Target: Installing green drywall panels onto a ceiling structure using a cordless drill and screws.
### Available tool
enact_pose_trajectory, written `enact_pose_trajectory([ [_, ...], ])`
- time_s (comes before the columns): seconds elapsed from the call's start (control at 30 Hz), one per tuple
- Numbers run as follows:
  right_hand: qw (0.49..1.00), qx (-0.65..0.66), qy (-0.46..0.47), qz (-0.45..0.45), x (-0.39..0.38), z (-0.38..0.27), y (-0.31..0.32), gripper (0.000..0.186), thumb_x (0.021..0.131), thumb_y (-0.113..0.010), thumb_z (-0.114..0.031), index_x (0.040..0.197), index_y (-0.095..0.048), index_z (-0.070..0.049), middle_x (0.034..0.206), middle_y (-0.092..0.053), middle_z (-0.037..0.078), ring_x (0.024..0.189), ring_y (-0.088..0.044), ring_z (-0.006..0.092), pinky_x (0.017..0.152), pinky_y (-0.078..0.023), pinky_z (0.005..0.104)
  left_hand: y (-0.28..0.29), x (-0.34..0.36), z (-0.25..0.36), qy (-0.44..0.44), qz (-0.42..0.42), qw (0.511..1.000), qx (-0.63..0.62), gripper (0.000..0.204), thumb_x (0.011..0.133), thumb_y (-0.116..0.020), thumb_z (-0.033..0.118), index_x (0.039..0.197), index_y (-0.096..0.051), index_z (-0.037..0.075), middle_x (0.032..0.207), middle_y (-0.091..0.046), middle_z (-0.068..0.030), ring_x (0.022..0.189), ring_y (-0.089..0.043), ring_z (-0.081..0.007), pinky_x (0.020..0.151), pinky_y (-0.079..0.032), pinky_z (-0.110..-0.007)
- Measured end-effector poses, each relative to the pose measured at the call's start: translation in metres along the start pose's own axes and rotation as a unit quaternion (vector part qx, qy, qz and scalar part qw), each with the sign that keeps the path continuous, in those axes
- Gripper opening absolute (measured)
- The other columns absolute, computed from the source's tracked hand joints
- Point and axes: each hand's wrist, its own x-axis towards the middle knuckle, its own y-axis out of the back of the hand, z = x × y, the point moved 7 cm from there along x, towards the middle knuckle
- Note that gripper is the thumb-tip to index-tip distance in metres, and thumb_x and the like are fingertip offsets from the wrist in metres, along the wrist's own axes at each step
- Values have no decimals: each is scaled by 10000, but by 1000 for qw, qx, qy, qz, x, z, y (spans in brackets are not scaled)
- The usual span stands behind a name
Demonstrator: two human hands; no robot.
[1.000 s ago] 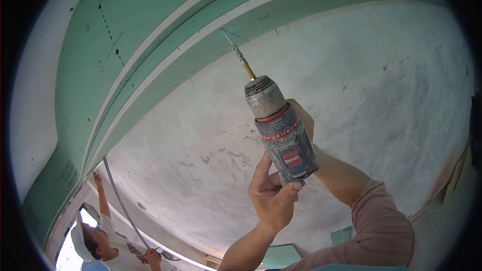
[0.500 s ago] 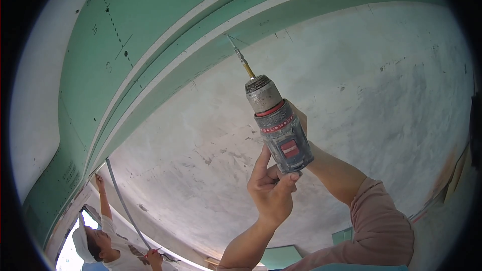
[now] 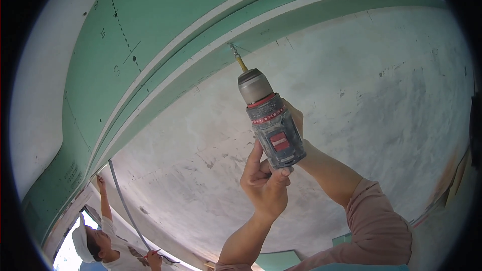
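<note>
A dusty grey-and-red cordless drill [image 3: 275, 125] points up at the underside of a green board strip [image 3: 261, 34] along the ceiling. Its brass-coloured driver shank [image 3: 241, 63] ends in a thin metal tip at the board, where a screw or bit enters; which one is too small to tell. My right hand [image 3: 294, 115] wraps the drill from behind, mostly hidden by the body. My left hand [image 3: 268, 190] braces the rear end of the drill, thumb and fingers pressed against it from below.
Stepped green ceiling boards [image 3: 165, 15] curve overhead beside a patchy grey plaster wall [image 3: 326, 80]. At the lower left a person in a white cap [image 3: 82, 241] raises one arm to the board edge, near a hanging grey hose-like strip [image 3: 125, 206].
The drill has risen closer to the board, and less of the thin metal shaft shows between chuck and board. Both hands moved with it, slightly left in view.
</note>
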Motion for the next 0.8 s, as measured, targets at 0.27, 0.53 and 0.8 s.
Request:
enact_pose_trajectory([
  [0.27, 998, -54, 27, 13, 10, -5, 5, 413, 648, -788, -199, 1012, -671, -42, 871, -684, 88, 753, -646, 257, 687, -531, 355, 2, 5, 0, 11, -40, 999, 35, 818, 833, -796, 196, 1456, -336, -71, 806, -692, -77, 597, -548, -46, 508, -403, -178],
  [0.53, 991, -109, 72, 1, 21, -15, 13, 441, 679, -761, -207, 1070, -642, -41, 826, -680, 66, 696, -637, 248, 655, -520, 356, 2, 9, -3, 72, -56, 996, -20, 763, 826, -793, 155, 1439, -385, -44, 763, -667, -30, 570, -517, -48, 497, -387, -199],
  [0.8, 983, -92, 90, 132, 10, -17, 19, 395, 732, -726, -159, 1073, -619, 8, 722, -656, 54, 627, -644, 220, 596, -520, 325, 145, -112, -100, 351, 330, 767, -423, 431, 1002, -561, 207, 1396, -435, 88, 731, -527, 33, 554, -397, -53, 510, -332, -190],
])
